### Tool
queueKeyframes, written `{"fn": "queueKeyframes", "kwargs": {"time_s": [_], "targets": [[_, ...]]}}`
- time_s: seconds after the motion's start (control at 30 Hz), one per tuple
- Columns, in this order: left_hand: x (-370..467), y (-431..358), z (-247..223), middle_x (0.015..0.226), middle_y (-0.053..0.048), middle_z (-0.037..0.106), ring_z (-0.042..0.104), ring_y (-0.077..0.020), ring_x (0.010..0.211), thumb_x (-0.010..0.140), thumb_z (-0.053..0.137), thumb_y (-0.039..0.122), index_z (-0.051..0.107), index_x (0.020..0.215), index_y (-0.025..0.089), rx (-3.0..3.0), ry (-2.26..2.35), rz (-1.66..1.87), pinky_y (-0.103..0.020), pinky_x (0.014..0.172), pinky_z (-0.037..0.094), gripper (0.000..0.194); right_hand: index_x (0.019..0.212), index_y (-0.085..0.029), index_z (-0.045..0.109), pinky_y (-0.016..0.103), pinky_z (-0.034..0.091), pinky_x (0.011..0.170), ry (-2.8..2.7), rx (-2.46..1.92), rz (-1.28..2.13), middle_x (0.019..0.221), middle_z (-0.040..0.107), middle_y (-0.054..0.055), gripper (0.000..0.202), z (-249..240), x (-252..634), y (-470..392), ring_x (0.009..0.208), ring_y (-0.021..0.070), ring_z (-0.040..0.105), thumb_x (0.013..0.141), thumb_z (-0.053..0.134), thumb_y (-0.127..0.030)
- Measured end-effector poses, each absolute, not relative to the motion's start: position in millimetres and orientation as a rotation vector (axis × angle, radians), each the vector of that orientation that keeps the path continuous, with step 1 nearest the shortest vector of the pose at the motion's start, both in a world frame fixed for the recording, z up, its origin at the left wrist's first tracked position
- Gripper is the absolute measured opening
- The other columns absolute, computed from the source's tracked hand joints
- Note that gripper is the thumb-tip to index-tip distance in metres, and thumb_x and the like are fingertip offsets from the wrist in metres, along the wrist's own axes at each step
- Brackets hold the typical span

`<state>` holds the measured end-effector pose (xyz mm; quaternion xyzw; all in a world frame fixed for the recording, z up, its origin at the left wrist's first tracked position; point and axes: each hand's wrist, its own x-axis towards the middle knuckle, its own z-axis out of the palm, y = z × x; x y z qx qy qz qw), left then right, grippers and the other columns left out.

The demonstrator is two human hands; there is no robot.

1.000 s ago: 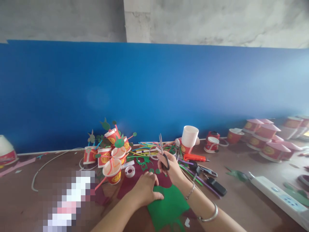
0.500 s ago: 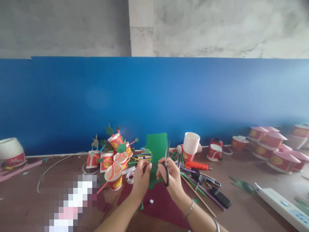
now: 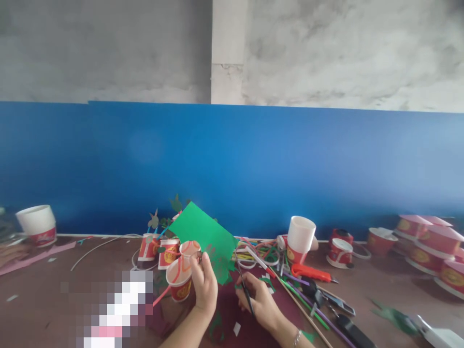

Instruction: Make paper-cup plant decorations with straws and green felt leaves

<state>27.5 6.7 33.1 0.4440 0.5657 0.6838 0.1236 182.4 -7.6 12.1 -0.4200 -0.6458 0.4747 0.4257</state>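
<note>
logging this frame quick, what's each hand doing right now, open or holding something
Left hand: closed, holding the green sheet.
Right hand: closed, holding the scissors.

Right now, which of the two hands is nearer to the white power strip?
Right. The right hand, holding scissors, is left of the white power strip; the left hand, holding the green sheet, is farther left.

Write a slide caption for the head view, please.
Left hand holds green sheet; right hand holds scissors; cups stand nearby.
</note>
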Motion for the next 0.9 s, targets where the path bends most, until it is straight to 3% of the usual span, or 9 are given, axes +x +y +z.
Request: {"fn": "queueKeyframes", "kwargs": {"time_s": [0.13, 0.3, 0.5, 0.67, 0.9], "targets": [[28.7, 6.9, 30.8, 0.077, -0.006, 0.053, 0.056, -0.0210, 0.074, 0.090, 0.026, 0.053, 0.044, 0.091, 0.021, 1.280, 1.682, 1.939, -0.034, 0.070, 0.047, 0.037, 0.078, -0.017, 0.050, 0.021, 0.042, 0.041, -1.633, -1.087, 1.344, 0.047, 0.054, -0.005, 0.019, 13.9, 177.9, -11.3, 0.041, 0.0110, 0.052, 0.071, 0.060, -0.032], [35.5, 9.1, 18.9, 0.095, -0.012, 0.058, 0.057, -0.0240, 0.090, 0.088, 0.033, 0.053, 0.045, 0.101, 0.018, 1.329, 1.624, 1.931, -0.037, 0.080, 0.046, 0.040, 0.075, -0.016, 0.053, 0.018, 0.038, 0.037, -1.615, -1.057, 1.438, 0.044, 0.057, -0.003, 0.030, 14.3, 175.9, -11.9, 0.033, 0.0096, 0.050, 0.069, 0.063, -0.043], [37.3, 9.5, 15.2, 0.075, -0.006, 0.058, 0.056, -0.0185, 0.065, 0.087, 0.034, 0.055, 0.046, 0.091, 0.018, 1.315, 1.605, 1.864, -0.033, 0.063, 0.046, 0.039, 0.072, -0.017, 0.052, 0.016, 0.032, 0.032, -1.593, -1.054, 1.462, 0.041, 0.055, -0.004, 0.034, 18.6, 175.1, -12.6, 0.032, 0.0083, 0.047, 0.068, 0.063, -0.048], [35.4, 10.4, 15.5, 0.072, -0.004, 0.057, 0.055, -0.0176, 0.063, 0.088, 0.033, 0.054, 0.048, 0.092, 0.019, 1.331, 1.589, 1.848, -0.031, 0.060, 0.045, 0.038, 0.070, -0.017, 0.050, 0.014, 0.027, 0.027, -1.622, -1.130, 1.420, 0.037, 0.051, -0.006, 0.032, 20.0, 174.2, -13.6, 0.026, 0.0057, 0.039, 0.070, 0.060, -0.047], [34.2, 12.6, 14.4, 0.067, -0.001, 0.054, 0.054, -0.0171, 0.064, 0.086, 0.035, 0.058, 0.051, 0.083, 0.020, 1.332, 1.558, 1.830, -0.029, 0.061, 0.045, 0.042, 0.070, -0.017, 0.051, 0.014, 0.024, 0.026, -1.630, -1.140, 1.438, 0.039, 0.054, -0.005, 0.032, 18.6, 175.9, -12.0, 0.025, 0.0062, 0.040, 0.070, 0.061, -0.047]]}}
